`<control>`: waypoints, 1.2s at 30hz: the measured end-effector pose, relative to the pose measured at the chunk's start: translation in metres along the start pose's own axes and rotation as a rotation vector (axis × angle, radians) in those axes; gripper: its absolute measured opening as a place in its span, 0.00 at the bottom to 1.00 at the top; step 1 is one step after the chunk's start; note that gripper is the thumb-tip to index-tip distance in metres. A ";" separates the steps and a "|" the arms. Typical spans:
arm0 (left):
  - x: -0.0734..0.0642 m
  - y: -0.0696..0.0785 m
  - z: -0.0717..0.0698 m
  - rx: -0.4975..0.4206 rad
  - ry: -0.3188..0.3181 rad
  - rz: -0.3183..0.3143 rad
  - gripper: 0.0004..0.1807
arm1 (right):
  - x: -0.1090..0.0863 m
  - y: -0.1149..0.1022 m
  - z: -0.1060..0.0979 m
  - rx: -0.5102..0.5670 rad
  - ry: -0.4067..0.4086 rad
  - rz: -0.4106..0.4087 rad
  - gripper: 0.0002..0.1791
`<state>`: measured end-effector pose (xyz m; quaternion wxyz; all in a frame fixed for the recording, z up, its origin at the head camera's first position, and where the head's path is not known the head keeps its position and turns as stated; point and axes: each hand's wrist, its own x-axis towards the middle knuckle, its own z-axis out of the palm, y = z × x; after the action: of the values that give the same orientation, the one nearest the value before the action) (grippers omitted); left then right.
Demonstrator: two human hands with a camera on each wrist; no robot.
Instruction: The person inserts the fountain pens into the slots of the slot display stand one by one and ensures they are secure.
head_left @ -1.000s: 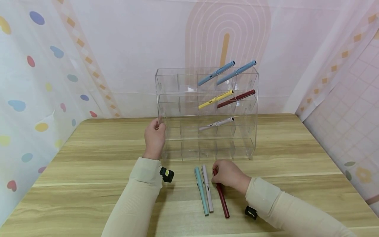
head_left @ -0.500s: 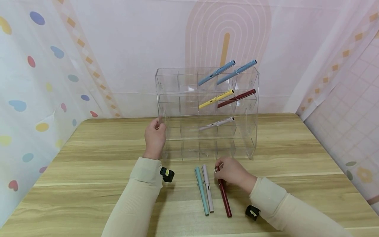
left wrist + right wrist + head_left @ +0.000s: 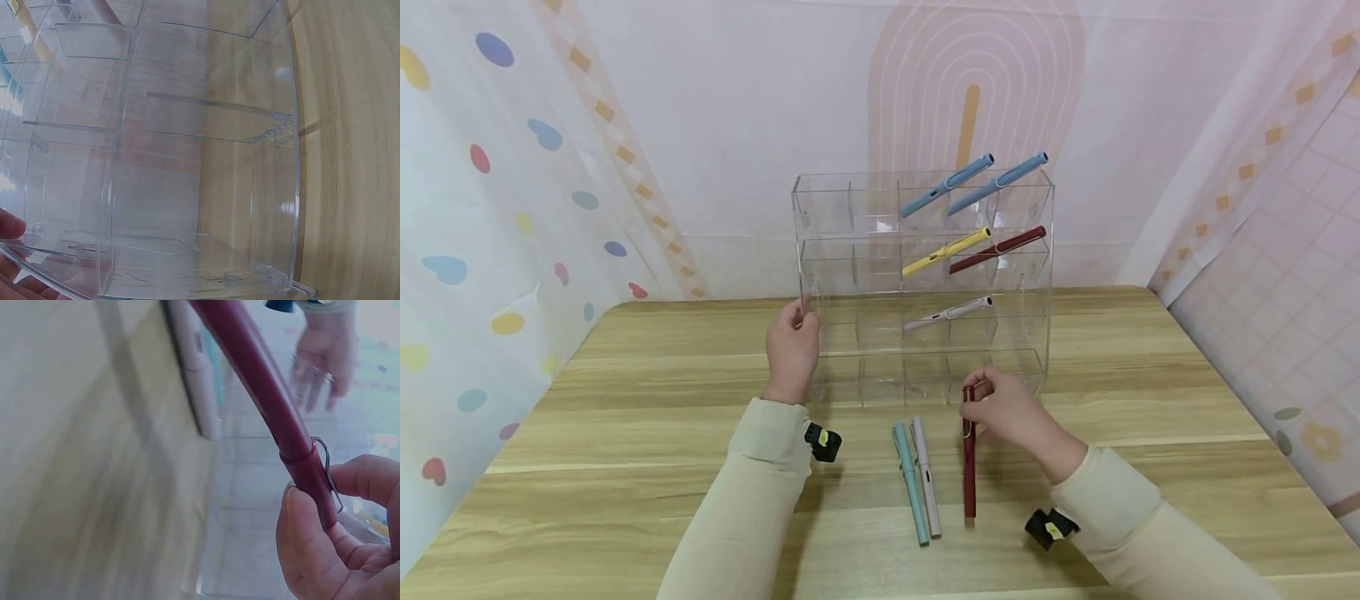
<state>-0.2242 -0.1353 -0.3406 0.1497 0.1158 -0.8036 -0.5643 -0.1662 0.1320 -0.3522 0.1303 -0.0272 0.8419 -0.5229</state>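
Note:
A clear acrylic pen display rack (image 3: 882, 390) with tiered compartments stands upright on the table. At its left side panel my left hand (image 3: 792, 350) grips the edge; the left wrist view catches its fingertips (image 3: 11, 225) at the panel. My right hand (image 3: 1015, 417) pinches a dark red pen (image 3: 970, 475) by its capped end, in front of the rack's lower right. In the right wrist view, thumb and fingers meet at the cap near its metal clip (image 3: 328, 472). The barrel points toward the near side of the table. To its left lie a teal pen (image 3: 912, 492) and a pale lilac pen (image 3: 927, 483).
Two blue pens (image 3: 947, 185) (image 3: 998, 185) lean in the rack's top row. A yellow pen (image 3: 946, 252) and another dark red pen (image 3: 997, 250) sit in the row below, and a pale lilac pen (image 3: 955, 312) in the third. A patterned curtain (image 3: 737, 125) hangs behind.
My right hand has lifted the dark red pen and carried it forward and slightly right, swinging it more upright in the head view. The left hand has stayed at the rack.

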 end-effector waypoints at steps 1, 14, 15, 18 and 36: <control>0.000 0.000 0.000 0.002 0.000 0.003 0.18 | 0.000 -0.002 -0.003 0.018 0.006 -0.007 0.17; 0.000 0.001 0.000 0.001 -0.014 -0.012 0.19 | -0.006 -0.021 -0.044 0.225 0.240 -0.118 0.18; 0.000 0.001 0.000 0.002 -0.015 -0.014 0.19 | -0.006 -0.022 -0.047 0.240 0.262 -0.128 0.18; 0.000 0.001 0.000 0.004 -0.017 -0.019 0.19 | -0.007 -0.026 -0.053 0.282 0.322 -0.153 0.17; 0.000 0.001 0.000 0.006 -0.008 -0.006 0.17 | -0.006 -0.046 -0.080 0.692 0.665 -0.225 0.17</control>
<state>-0.2240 -0.1346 -0.3396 0.1447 0.1164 -0.8055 -0.5627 -0.1840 0.1816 -0.2766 -0.2012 0.0952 0.6068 -0.7630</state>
